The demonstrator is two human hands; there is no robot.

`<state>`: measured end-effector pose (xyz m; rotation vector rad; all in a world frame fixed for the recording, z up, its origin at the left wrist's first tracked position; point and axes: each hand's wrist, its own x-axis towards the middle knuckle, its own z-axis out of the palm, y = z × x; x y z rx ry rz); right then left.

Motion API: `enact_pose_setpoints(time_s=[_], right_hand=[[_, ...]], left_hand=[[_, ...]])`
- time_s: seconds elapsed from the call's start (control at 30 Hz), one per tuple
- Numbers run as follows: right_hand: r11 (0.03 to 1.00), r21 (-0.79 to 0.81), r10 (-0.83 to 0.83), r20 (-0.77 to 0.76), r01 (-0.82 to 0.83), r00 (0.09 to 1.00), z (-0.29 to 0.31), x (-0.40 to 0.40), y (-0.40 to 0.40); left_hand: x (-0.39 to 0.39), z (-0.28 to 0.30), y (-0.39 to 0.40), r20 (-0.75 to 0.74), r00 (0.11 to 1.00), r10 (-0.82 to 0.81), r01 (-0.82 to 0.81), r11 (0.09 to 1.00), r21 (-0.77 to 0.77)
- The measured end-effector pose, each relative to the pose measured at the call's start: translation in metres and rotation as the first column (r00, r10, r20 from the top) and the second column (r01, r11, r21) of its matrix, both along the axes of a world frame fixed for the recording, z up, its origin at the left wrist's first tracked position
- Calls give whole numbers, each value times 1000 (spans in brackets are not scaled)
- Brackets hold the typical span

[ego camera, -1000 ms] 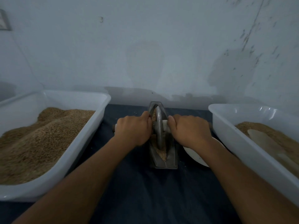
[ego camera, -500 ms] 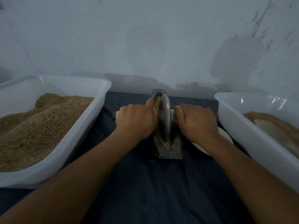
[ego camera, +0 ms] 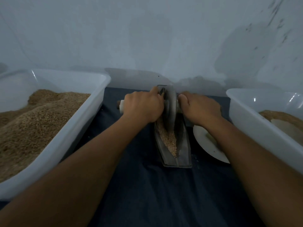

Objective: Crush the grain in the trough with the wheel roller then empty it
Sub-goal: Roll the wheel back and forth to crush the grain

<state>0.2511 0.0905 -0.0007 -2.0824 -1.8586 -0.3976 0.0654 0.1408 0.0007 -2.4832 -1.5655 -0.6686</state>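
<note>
Both hands are wrapped round the axle handles of the wheel (ego camera: 170,108), the left hand (ego camera: 143,108) on the left side and the right hand (ego camera: 200,109) on the right, with the wheel standing in the far half of the trough (ego camera: 184,154) at the table's middle. Grain (ego camera: 168,140) lying in the near half looks coarse, so I judge the crushing only partly done. Emptying has not begun, since the trough sits flat between the left tub (ego camera: 68,133) and right tub (ego camera: 255,126).
</note>
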Motion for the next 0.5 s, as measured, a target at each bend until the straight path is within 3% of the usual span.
enact_pose_setpoints(time_s=[0.3,0.5], right_hand=[[984,-176,-59,-129,36,990,7,13,24],[969,-243,-69,-130,36,989,9,21,41]], left_hand=[[16,13,22,-48,998,-33,32,999,-28],[28,20,38,-82,997,-16,12,998,-60]])
